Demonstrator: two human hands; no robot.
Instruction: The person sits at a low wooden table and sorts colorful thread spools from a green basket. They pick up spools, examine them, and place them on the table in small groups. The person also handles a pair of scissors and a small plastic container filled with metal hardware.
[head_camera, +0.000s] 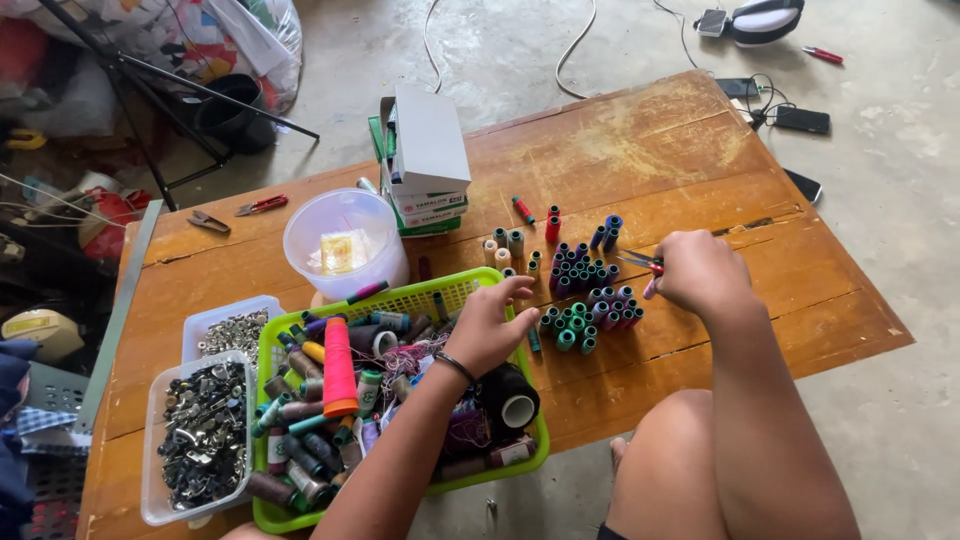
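My left hand (487, 325) hovers over the right end of a green basket (420, 296) crammed with thread spools, its fingers spread and holding nothing that I can see. My right hand (700, 272) is closed around small red-handled thread snips (640, 262), right beside a cluster of several small upright spools (582, 285) in green, blue, pink and red on the wooden table (690, 170). A tall pink cone of thread (338, 365) stands in the basket's left half.
A round clear tub (345, 242) and a stack of small boxes (425, 160) stand behind the basket. Two clear trays of metal parts (205, 430) sit at the left. Red clippers (262, 205) lie near the far edge. Phones (800, 120) and cables lie on the floor.
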